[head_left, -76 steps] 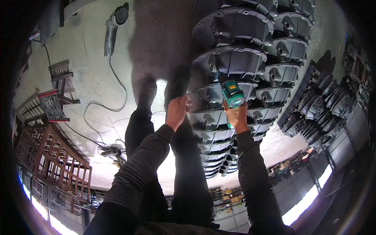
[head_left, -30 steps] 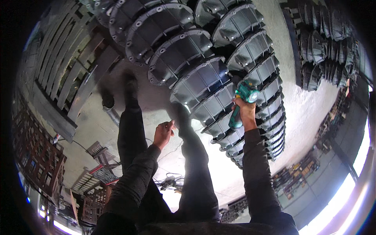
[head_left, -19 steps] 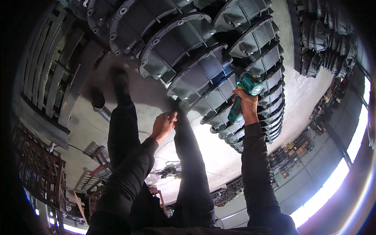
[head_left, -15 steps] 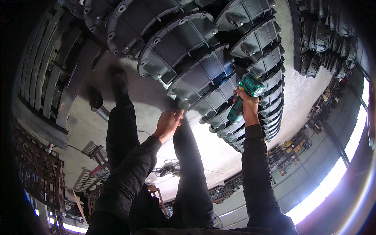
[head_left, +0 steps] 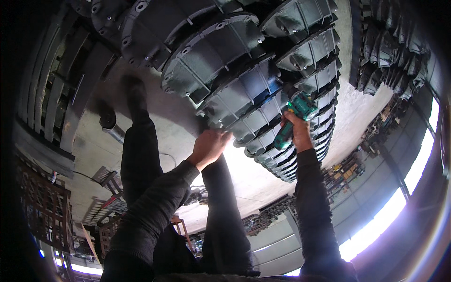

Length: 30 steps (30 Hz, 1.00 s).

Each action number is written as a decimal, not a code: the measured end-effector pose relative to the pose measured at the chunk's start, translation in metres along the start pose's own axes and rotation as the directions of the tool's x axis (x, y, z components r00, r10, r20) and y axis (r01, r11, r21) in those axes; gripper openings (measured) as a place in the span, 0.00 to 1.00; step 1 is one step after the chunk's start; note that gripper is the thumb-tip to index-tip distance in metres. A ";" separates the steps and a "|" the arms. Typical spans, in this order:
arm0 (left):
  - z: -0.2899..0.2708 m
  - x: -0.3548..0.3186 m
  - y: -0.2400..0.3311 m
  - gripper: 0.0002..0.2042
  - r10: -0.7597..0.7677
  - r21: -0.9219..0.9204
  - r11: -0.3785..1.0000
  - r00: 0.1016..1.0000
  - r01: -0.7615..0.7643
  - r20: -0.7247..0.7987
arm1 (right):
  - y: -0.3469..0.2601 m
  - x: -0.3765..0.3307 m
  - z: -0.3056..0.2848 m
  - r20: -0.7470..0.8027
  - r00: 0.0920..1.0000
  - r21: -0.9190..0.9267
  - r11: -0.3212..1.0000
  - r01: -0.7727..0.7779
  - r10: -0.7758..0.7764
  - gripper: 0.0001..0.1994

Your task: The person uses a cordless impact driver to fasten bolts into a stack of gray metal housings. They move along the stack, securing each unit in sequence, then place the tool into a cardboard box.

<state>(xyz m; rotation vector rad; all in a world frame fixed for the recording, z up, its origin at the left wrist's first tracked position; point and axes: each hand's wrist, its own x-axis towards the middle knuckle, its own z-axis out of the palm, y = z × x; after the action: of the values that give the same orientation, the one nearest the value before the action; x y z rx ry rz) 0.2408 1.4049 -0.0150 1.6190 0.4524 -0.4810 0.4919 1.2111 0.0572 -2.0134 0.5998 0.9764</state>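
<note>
Nearing the castings (head_left: 225,104) ahead, the curled left hand (head_left: 210,146) now seems within reach of them; whether it holds anything is hidden. The right hand (head_left: 298,131) grips the drill (head_left: 303,106).

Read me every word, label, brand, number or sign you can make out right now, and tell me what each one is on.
Green power tool in the right hand: any marking on its housing is too small to read.
Dark metal castings: no lettering I can make out.
Elsewhere: no readable text, so there is nothing to quote.
</note>
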 end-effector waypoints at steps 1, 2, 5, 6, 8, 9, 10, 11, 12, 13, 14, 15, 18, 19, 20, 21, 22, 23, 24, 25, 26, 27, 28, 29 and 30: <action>-0.001 0.004 0.002 0.13 0.127 0.247 0.960 0.992 -0.130 0.029 | 0.000 0.001 0.001 0.014 1.000 0.007 1.000 0.012 -0.012 0.05; -0.002 0.003 0.006 0.12 0.148 0.196 0.970 0.989 -0.142 -0.019 | 0.001 0.000 0.002 -0.008 1.000 -0.013 1.000 0.005 -0.005 0.04; -0.004 0.001 0.017 0.05 0.119 0.131 0.984 0.993 -0.117 -0.011 | 0.001 -0.003 0.005 -0.014 1.000 0.055 0.998 -0.025 0.025 0.05; -0.005 0.002 0.018 0.05 0.135 0.164 0.977 0.990 -0.139 0.034 | 0.000 -0.003 0.005 -0.018 1.000 0.052 0.998 -0.020 0.021 0.05; -0.005 0.004 0.019 0.06 0.158 0.227 0.956 0.979 -0.184 0.126 | -0.002 -0.004 0.004 -0.013 1.000 0.034 0.999 -0.001 0.002 0.05; -0.005 0.004 0.020 0.06 0.197 0.240 0.947 0.976 -0.213 0.091 | -0.002 -0.004 0.004 -0.025 1.000 0.029 1.000 -0.011 0.011 0.05; -0.004 0.005 0.019 0.05 0.236 0.254 0.937 0.970 -0.241 0.053 | -0.002 -0.004 0.004 -0.019 1.000 0.023 1.000 -0.006 0.006 0.05; -0.003 0.005 0.019 0.05 0.273 0.269 0.925 0.962 -0.267 0.015 | -0.002 -0.003 0.004 -0.011 1.000 0.018 1.000 -0.002 0.002 0.05; -0.002 0.005 0.019 0.05 0.272 0.283 0.922 0.962 -0.266 0.018 | -0.001 -0.003 0.004 -0.018 1.000 0.015 1.000 -0.005 0.005 0.04; -0.001 0.005 0.019 0.05 0.270 0.297 0.918 0.963 -0.263 0.019 | -0.001 -0.003 0.004 -0.023 1.000 0.012 1.000 -0.008 0.008 0.04; -0.001 0.005 0.019 0.04 0.269 0.310 0.914 0.963 -0.262 0.020 | -0.001 -0.003 0.004 -0.027 1.000 0.005 1.000 -0.006 0.006 0.04; -0.001 0.005 0.020 0.04 0.258 0.304 0.918 0.966 -0.255 0.030 | -0.001 -0.003 0.004 -0.016 1.000 0.002 1.000 -0.001 0.001 0.04; -0.001 0.005 0.023 0.04 0.239 0.288 0.926 0.969 -0.244 0.055 | -0.002 -0.004 0.004 0.011 1.000 -0.007 1.000 0.021 -0.021 0.05; -0.001 0.005 0.024 0.04 0.240 0.285 0.926 0.969 -0.246 0.057 | -0.003 -0.005 0.004 0.014 1.000 -0.004 1.000 0.023 -0.023 0.05; -0.001 0.005 0.025 0.04 0.251 0.284 0.924 0.967 -0.256 0.054 | -0.003 -0.005 0.004 0.018 1.000 0.001 1.000 0.023 -0.023 0.05; -0.001 0.005 0.025 0.04 0.243 0.289 0.924 0.968 -0.251 0.064 | -0.003 -0.005 0.004 0.018 1.000 0.001 1.000 0.023 -0.023 0.05; -0.001 0.005 0.025 0.04 0.246 0.297 0.920 0.967 -0.255 0.067 | -0.004 -0.004 0.005 0.020 1.000 0.003 1.000 0.022 -0.022 0.06; -0.001 0.005 0.024 0.04 0.252 0.314 0.912 0.965 -0.263 0.077 | -0.004 -0.004 0.005 0.022 0.999 0.002 1.000 0.024 -0.024 0.06; 0.000 0.005 0.024 0.04 0.288 0.303 0.910 0.957 -0.282 0.028 | -0.003 -0.003 0.005 0.019 1.000 0.006 1.000 0.018 -0.018 0.05; 0.001 0.004 0.023 0.04 0.326 0.303 0.902 0.945 -0.307 -0.014 | -0.003 -0.003 0.004 0.015 1.000 0.008 1.000 0.016 -0.016 0.04; 0.003 0.003 0.022 0.05 0.364 0.303 0.893 0.930 -0.332 -0.056 | -0.003 -0.003 0.004 0.016 1.000 0.013 1.000 0.020 -0.020 0.04; 0.004 0.003 0.021 0.05 0.318 0.298 0.906 0.948 -0.300 -0.014 | -0.003 -0.003 0.004 0.010 1.000 0.012 1.000 0.018 -0.018 0.04; 0.006 0.003 0.018 0.05 0.271 0.295 0.917 0.962 -0.267 0.027 | -0.002 -0.003 0.004 0.011 1.000 0.016 1.000 0.023 -0.023 0.04; 0.008 0.002 0.016 0.05 0.239 0.302 0.922 0.970 -0.244 0.056 | -0.002 -0.003 0.004 0.004 1.000 0.015 1.000 0.020 -0.020 0.04; 0.011 0.001 0.014 0.06 0.230 0.297 0.925 0.971 -0.238 0.063 | -0.002 -0.003 0.003 0.014 0.999 0.017 0.999 0.036 -0.036 0.04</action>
<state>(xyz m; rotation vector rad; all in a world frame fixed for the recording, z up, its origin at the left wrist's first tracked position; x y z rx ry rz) 0.2489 1.3928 -0.0054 1.9324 0.1631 -0.4039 0.4904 1.2152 0.0590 -1.9940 0.5607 0.9604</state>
